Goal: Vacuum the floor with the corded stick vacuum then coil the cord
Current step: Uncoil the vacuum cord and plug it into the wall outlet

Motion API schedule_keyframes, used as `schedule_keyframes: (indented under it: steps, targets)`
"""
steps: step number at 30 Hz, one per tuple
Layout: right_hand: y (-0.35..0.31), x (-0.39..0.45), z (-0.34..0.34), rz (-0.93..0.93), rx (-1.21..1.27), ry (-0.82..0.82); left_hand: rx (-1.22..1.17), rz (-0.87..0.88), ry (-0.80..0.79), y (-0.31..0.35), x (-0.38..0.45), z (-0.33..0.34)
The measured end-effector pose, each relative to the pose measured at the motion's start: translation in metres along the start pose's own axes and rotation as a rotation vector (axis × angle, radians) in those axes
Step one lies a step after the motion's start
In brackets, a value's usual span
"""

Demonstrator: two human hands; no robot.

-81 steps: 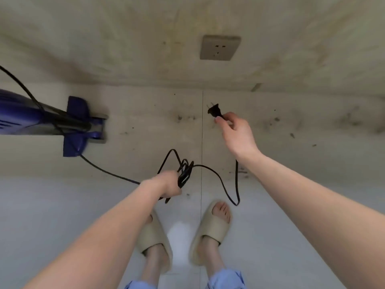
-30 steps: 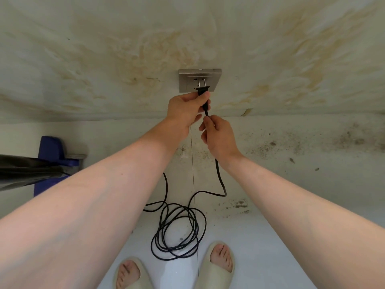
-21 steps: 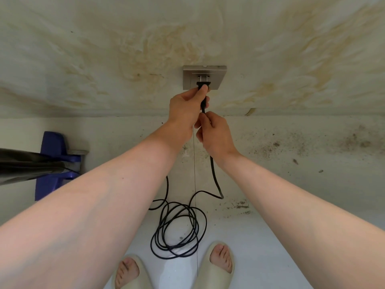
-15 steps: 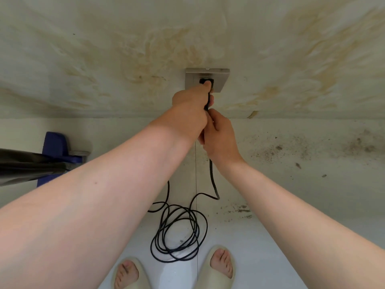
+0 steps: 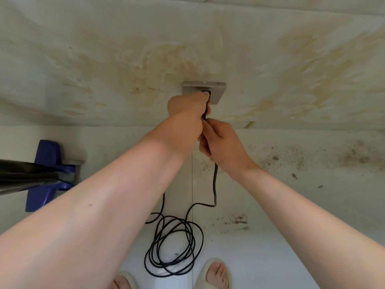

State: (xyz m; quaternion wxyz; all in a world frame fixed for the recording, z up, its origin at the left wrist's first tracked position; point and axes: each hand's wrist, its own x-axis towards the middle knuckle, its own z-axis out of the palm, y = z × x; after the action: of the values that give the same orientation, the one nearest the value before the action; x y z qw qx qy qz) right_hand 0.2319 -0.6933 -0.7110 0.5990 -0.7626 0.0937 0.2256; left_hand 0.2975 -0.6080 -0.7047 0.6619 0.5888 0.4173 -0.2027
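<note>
While black plug point(image 5: 206, 94) is now sitting in grey wall socket point(image 5: 217, 90), your left hand point(image 5: 187, 119) is pinching it, right hand point(image 5: 223, 140) gripping thin black cord point(image 5: 214, 184); vacuuming coming next.

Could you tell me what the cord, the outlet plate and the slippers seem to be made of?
Cord: likely rubber or PVC jacket, matte black, coiling limply.
Outlet plate: probably plastic, smooth grey, satin sheen.
Slippers: apparently moulded foam, matte beige, thick rounded edges.
</note>
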Motion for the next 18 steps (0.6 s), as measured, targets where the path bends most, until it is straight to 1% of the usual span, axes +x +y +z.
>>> schedule_keyframes:
  steps: [3,6,7,8,10,12,15,18]
  targets:
    - [-0.002,-0.001,-0.005,0.089,-0.051,0.0,0.025,-0.017,-0.048,0.0,-0.002,-0.003]
    - [-0.003,-0.001,-0.008,0.155,-0.117,-0.051,0.088,0.094,-0.024,-0.008,-0.009,-0.006]
    - [-0.005,-0.001,-0.008,0.152,-0.112,-0.061,0.073,0.118,0.0,-0.008,-0.009,-0.005]
    - [-0.008,-0.002,-0.008,0.138,-0.093,-0.056,0.03,0.097,0.017,-0.006,-0.008,-0.004]
    - [-0.008,0.0,-0.01,0.107,-0.064,0.005,-0.058,0.034,0.004,-0.003,0.0,-0.001]
    - [-0.008,0.004,-0.01,0.122,-0.054,0.029,-0.03,0.05,-0.034,-0.001,0.006,-0.003]
    - [-0.006,0.004,-0.003,0.14,-0.059,0.001,0.053,0.116,-0.037,-0.006,0.008,-0.005]
    - [-0.004,0.005,-0.001,0.116,-0.05,0.028,0.009,0.112,-0.054,-0.005,0.016,-0.009]
